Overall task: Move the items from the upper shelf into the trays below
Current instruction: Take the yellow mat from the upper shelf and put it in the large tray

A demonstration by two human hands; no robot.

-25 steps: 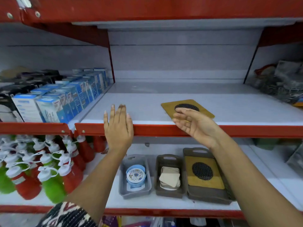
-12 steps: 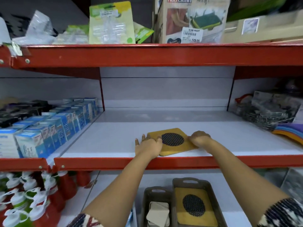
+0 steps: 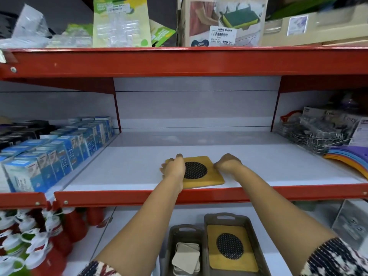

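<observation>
A yellow square mat with a black mesh circle (image 3: 201, 172) lies near the front edge of the white upper shelf (image 3: 123, 168). My left hand (image 3: 173, 169) curls over the mat's left edge and my right hand (image 3: 227, 163) grips its right edge. On the shelf below, a large grey tray (image 3: 256, 228) holds a matching yellow mat (image 3: 231, 248). Beside it a smaller grey tray (image 3: 173, 235) holds a stack of beige square coasters (image 3: 186, 259).
Blue boxes (image 3: 57, 152) fill the shelf section to the left. Wire baskets (image 3: 310, 136) and coloured mats (image 3: 350, 156) sit on the right. Red and green bottles (image 3: 39, 242) stand lower left. Packaged goods (image 3: 121, 22) line the top shelf above the red rail (image 3: 179, 60).
The view has tilted upward. Both hands moved from the shelf's red front edge onto the yellow mat, and now hold its left and right edges.
</observation>
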